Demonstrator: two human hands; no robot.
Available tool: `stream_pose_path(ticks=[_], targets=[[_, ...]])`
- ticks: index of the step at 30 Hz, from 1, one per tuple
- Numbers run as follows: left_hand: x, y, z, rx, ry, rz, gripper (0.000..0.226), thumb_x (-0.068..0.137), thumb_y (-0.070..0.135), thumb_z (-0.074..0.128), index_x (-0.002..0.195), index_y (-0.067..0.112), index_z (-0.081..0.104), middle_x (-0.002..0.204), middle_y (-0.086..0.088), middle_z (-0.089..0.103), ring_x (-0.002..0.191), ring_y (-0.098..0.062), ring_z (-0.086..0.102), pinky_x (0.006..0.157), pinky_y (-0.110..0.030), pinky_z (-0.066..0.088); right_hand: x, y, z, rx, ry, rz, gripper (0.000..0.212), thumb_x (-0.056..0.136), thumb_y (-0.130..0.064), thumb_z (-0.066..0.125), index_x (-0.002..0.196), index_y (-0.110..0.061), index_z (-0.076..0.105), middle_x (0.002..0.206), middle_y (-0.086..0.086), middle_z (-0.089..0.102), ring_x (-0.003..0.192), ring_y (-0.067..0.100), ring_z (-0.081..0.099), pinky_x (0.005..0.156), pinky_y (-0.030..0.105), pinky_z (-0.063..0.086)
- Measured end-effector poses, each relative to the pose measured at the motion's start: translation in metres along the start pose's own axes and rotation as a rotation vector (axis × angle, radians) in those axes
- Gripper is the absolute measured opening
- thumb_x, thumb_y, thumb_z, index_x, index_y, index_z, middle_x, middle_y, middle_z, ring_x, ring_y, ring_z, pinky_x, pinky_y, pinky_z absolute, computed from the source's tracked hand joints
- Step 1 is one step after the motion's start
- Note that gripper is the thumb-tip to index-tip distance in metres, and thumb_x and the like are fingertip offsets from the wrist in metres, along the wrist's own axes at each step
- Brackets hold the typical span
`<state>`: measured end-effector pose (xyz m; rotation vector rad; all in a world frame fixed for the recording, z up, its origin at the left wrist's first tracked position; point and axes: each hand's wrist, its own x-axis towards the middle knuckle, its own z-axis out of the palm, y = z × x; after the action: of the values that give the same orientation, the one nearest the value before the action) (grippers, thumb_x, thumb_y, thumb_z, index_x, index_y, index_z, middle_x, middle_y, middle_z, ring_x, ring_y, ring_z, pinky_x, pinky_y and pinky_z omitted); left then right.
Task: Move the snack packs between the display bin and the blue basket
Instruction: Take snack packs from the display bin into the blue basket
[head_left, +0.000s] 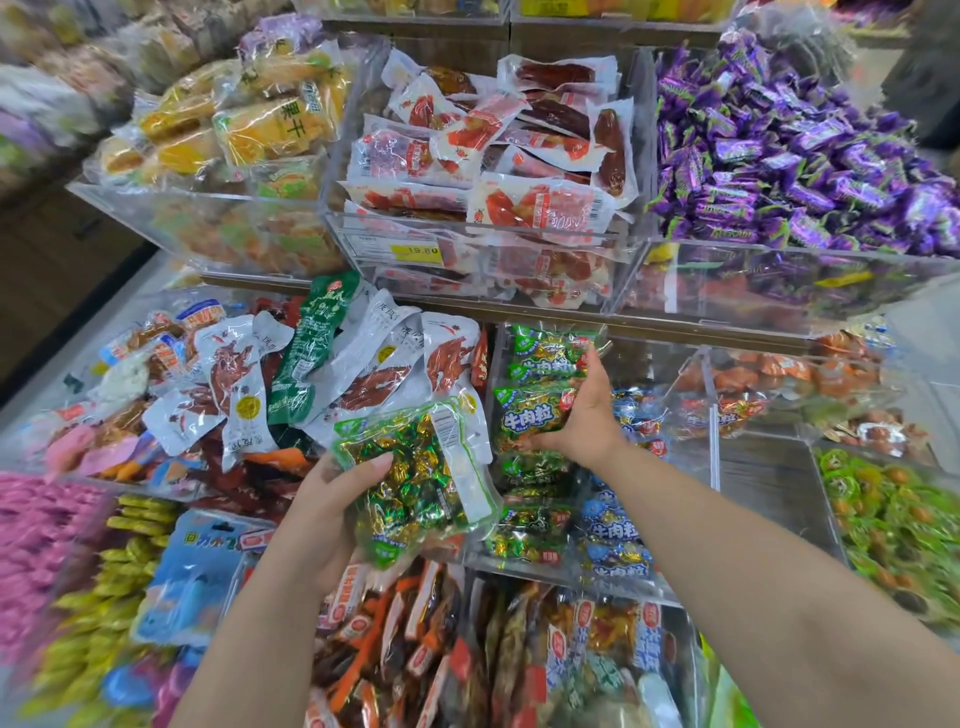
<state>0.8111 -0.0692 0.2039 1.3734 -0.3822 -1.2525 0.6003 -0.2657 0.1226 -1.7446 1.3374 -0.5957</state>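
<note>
Clearly, the left hand (322, 514) grips one snack pack (415, 483), a clear bag of green and gold wrapped sweets; the thumb lies across its face and the fingers are curled under it, so the grip is closed on the pack; the pack hangs in the air just to the left of the display bin (714, 441), outside its clear wall and above the white pouches (363, 374) of the neighbouring compartment. Its long axis runs away from the person, tilted a little to the right at the far end, and that far end points toward the bin; the palm holds the near half, so the free half leads. The right hand (582, 415) is already inside the bin; its thumb reaches up and its fingers curl under the standing packs (535, 410), green ones with blue labels, and it seems to clasp them together, though the fingertips are partly hidden. The right hand is therefore the nearer one to the bin's contents, while the left hand carries the loose pack beside it. The blue basket does not show anywhere, so one cannot tell in which direction it lies from either hand; probably the next move depends on whether the held pack goes rightward into the bin or down and out of view.
</note>
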Motion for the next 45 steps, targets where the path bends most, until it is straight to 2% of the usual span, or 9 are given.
stream_pose_path(ticks=[8,14,18,22,28,32,36,41,45], targets=[[0.000,0.000,0.000,-0.003,-0.011,-0.002,0.040,0.063,0.024,0.076,0.101,0.019,0.064,0.099,-0.005,0.071,0.101,-0.029,0.063,0.086,-0.045,0.050,-0.035,0.007,-0.014,-0.018,0.029,0.077,0.146,0.047,-0.049,0.088,0.147,-0.028,-0.017,0.157,0.002,-0.013,0.146,0.020,-0.004,0.119,0.044,0.009],[-0.002,0.003,0.005,0.031,-0.013,-0.032,0.070,0.048,0.033,0.088,0.109,0.014,0.060,0.106,-0.009,0.067,0.098,-0.028,0.065,0.071,-0.039,0.054,-0.077,-0.011,-0.015,0.008,0.345,-0.011,0.068,0.081,-0.029,0.072,0.137,-0.023,0.032,0.134,0.001,0.028,0.124,0.010,0.027,0.104,0.022,0.022],[-0.005,0.008,0.016,0.100,-0.072,-0.002,0.068,0.045,0.030,0.091,0.104,0.009,0.064,0.100,-0.013,0.071,0.090,-0.030,0.069,0.070,-0.042,0.057,-0.104,-0.049,-0.021,0.398,0.032,-0.042,0.023,0.084,-0.028,0.067,0.102,-0.038,0.059,0.103,-0.010,0.059,0.100,0.008,0.057,0.083,0.017,0.048],[-0.006,0.011,0.035,0.205,-0.083,0.028,0.072,0.038,0.044,0.089,0.101,0.019,0.065,0.104,-0.007,0.072,0.101,-0.032,0.066,0.093,-0.057,0.048,-0.115,-0.073,-0.019,0.492,-0.291,0.032,0.043,0.074,-0.019,0.077,0.105,-0.039,0.053,0.092,-0.006,0.058,0.074,-0.007,0.059,0.068,0.011,0.049],[-0.011,0.010,0.059,0.255,0.096,0.116,0.111,0.031,0.065,0.086,0.128,0.021,0.055,0.114,0.007,0.065,0.108,-0.018,0.059,0.096,-0.041,0.045,-0.129,-0.078,-0.021,0.167,-0.186,0.077,0.036,0.064,-0.052,0.079,0.082,-0.039,0.051,0.082,-0.022,0.052,0.069,-0.011,0.051,0.058,0.007,0.037],[-0.009,0.004,0.063,0.198,0.212,0.121,0.102,0.064,0.062,0.074,0.147,0.021,0.032,0.143,0.002,0.042,0.124,-0.021,0.044,0.096,-0.037,0.034,-0.134,-0.076,-0.030,0.375,-0.127,0.146,0.044,0.072,-0.037,0.078,0.087,-0.007,0.050,0.081,0.008,0.048,0.073,0.020,0.051,0.065,0.046,0.051],[-0.013,0.009,0.059,0.074,0.211,0.074,0.097,0.078,0.055,0.068,0.152,0.020,0.018,0.157,-0.001,0.024,0.141,-0.024,0.028,0.111,-0.048,0.023,-0.131,-0.070,-0.058,0.689,0.001,0.237,0.026,0.080,-0.016,0.071,0.087,-0.008,0.047,0.089,0.007,0.041,0.072,0.013,0.055,0.052,0.024,0.050],[-0.020,0.014,0.064,-0.185,-0.036,-0.096,0.101,0.077,0.039,0.069,0.152,0.032,0.003,0.160,0.000,0.011,0.143,-0.029,0.023,0.112,-0.062,0.020,-0.131,-0.076,-0.063,0.703,-0.031,0.273,0.052,0.083,-0.013,0.069,0.130,-0.016,0.048,0.120,-0.003,0.057,0.112,0.019,0.057,0.096,0.049,0.047],[-0.022,0.013,0.067,-0.150,-0.094,-0.121,0.082,0.091,0.029,0.059,0.153,0.031,0.004,0.157,0.009,0.016,0.128,-0.014,0.035,0.101,-0.052,0.038,-0.141,-0.087,-0.054,0.364,0.156,-0.149,0.051,0.084,-0.007,0.067,0.126,-0.034,0.058,0.103,-0.001,0.061,0.097,0.002,0.055,0.092,0.019,0.044]])
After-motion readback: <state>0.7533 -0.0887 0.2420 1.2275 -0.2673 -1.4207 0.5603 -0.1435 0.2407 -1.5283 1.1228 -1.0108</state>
